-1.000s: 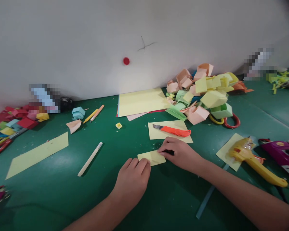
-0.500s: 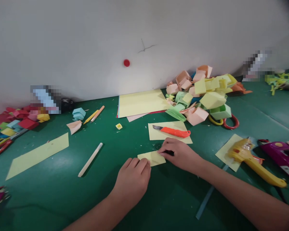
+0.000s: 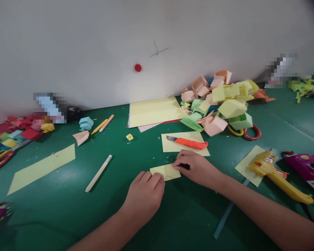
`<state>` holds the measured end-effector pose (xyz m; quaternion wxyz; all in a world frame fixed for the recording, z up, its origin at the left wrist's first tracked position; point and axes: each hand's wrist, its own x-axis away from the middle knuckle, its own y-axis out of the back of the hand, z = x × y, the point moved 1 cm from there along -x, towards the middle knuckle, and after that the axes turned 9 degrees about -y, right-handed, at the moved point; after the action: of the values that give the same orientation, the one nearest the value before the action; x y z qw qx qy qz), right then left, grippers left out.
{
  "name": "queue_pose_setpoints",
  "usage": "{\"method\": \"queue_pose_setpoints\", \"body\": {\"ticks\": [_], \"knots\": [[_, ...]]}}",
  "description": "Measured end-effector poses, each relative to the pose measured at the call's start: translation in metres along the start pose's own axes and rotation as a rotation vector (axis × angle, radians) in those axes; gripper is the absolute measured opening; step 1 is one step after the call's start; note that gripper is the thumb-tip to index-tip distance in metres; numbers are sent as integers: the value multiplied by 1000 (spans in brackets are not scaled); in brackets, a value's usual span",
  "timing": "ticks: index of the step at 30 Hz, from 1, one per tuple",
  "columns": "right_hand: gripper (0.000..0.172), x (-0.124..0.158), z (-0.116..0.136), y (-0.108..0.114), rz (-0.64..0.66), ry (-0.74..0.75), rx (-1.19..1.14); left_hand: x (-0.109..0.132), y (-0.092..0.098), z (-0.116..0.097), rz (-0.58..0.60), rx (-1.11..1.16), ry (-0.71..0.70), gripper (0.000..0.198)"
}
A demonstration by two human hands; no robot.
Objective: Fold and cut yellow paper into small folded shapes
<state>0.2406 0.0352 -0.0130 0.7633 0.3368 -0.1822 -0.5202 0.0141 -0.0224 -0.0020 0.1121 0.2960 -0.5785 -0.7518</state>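
Observation:
A small folded yellow paper piece [image 3: 165, 171] lies on the green table [image 3: 68, 209] in front of me. My left hand [image 3: 143, 197] has its fingers curled and pressed down on the piece's left end. My right hand [image 3: 196, 167] pinches the piece's right end with closed fingertips. Just beyond my right hand an orange utility knife [image 3: 188, 142], blade out, rests on a yellow sheet [image 3: 178, 148].
A heap of folded paper boxes [image 3: 219, 104] and scissors [image 3: 247, 131] sit at the back right. A yellow glue gun [image 3: 277, 174] and a purple tool [image 3: 303, 167] lie at right. A white stick [image 3: 98, 173], a yellow strip [image 3: 42, 169] and a paper stack [image 3: 154, 111] are also here.

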Motion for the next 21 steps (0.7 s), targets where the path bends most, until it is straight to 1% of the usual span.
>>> {"method": "queue_pose_setpoints", "body": {"ticks": [10,17,21], "knots": [[14,-1,0,0,9,3,-11,0,-1,0,30,11,7,20],[14,0,-2,0,11,23,-11,-2,-1,0,-2,33,21,21],[13,0,-3,-1,1,47,-5,-3,0,1,5,49,35,22]]}}
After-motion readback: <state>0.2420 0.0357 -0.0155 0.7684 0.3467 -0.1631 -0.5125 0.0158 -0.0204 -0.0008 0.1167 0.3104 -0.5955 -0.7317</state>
